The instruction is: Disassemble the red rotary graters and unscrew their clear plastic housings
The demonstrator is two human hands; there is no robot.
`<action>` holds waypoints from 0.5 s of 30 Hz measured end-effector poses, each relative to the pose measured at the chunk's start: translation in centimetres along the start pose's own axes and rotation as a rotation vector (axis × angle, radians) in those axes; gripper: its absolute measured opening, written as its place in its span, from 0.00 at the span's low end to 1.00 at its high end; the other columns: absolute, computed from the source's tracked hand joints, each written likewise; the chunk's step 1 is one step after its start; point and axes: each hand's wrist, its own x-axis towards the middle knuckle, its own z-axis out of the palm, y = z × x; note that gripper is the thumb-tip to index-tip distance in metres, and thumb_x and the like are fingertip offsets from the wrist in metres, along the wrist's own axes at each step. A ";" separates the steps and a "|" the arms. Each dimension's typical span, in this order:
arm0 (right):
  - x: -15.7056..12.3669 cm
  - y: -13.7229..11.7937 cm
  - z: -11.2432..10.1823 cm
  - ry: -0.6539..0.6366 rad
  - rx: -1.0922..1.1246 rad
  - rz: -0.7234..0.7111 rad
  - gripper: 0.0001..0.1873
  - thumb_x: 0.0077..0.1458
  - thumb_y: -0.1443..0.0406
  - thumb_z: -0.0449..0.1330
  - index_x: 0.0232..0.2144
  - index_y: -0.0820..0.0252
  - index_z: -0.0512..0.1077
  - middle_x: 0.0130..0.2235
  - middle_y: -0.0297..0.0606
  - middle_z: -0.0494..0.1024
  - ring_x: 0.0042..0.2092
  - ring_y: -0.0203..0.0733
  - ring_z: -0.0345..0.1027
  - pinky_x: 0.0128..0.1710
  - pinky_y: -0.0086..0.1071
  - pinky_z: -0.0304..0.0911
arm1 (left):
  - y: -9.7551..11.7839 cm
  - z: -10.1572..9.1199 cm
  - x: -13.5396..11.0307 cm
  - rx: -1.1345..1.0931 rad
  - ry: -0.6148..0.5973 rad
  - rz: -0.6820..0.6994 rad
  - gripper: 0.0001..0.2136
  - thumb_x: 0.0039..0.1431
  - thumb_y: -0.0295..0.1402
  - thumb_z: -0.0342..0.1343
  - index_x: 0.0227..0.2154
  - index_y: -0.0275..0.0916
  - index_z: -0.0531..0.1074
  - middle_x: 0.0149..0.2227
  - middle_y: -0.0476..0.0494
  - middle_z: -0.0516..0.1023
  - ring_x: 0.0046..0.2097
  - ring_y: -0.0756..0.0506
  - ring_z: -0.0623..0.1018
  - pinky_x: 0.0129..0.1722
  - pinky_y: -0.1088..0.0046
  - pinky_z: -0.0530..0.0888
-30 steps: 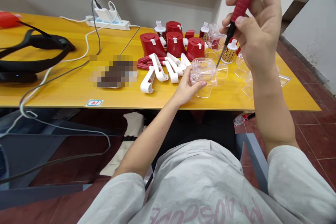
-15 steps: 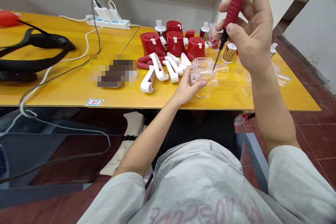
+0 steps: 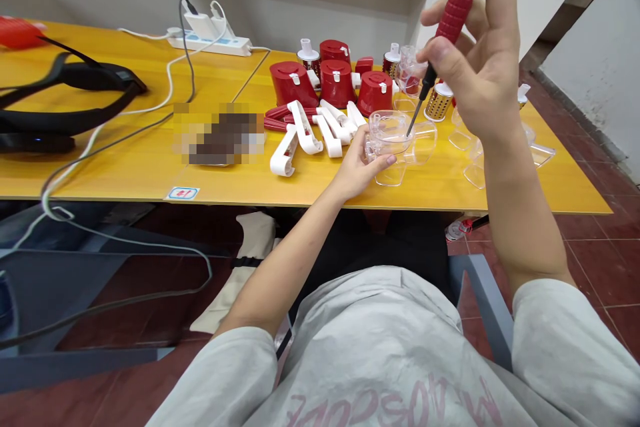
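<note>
Clear plastic housing (image 3: 393,140) located just inside the front edge of the yellow worktop (image 3: 240,185), toward its right-hand end. Its left side is gripped by the left hand (image 3: 359,163), thumb along the near side. Red-handled screwdriver (image 3: 456,13) is pinched between thumb and curled fingers of the right hand (image 3: 477,63), raised above the worktop; shaft tilted, tip down at the housing's rim. Contact of tip cannot be confirmed. White handles (image 3: 305,128) are laid to the left of the housing; red cups (image 3: 337,88) are grouped behind them, toward the back edge. A perforated drum (image 3: 439,103) is seen behind the housing; further clear parts (image 3: 541,155) are scattered toward the right edge.
</note>
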 end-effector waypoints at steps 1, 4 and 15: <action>0.2 -0.1 -0.2 0.000 -0.057 -0.016 0.25 0.56 0.52 0.74 0.55 0.25 0.78 0.62 0.25 0.77 0.55 0.52 0.77 0.51 0.44 0.85 | 0.0 0.0 0.0 -0.003 0.000 0.005 0.39 0.61 0.56 0.76 0.66 0.43 0.66 0.67 0.32 0.78 0.70 0.29 0.80 0.76 0.37 0.72; 0.6 -0.4 -0.8 -0.061 -0.119 -0.014 0.29 0.54 0.55 0.76 0.56 0.17 0.79 0.62 0.20 0.79 0.48 0.52 0.77 0.47 0.45 0.85 | -0.1 0.0 0.0 -0.008 -0.006 0.018 0.38 0.61 0.55 0.75 0.65 0.43 0.67 0.68 0.32 0.78 0.70 0.30 0.80 0.76 0.38 0.72; 0.3 -0.6 -1.1 -0.042 -0.212 -0.003 0.28 0.54 0.55 0.74 0.55 0.16 0.78 0.62 0.20 0.78 0.53 0.56 0.77 0.44 0.48 0.87 | -1.1 -0.5 0.1 0.011 -0.018 0.055 0.37 0.63 0.53 0.75 0.66 0.45 0.67 0.67 0.33 0.79 0.69 0.31 0.81 0.73 0.40 0.76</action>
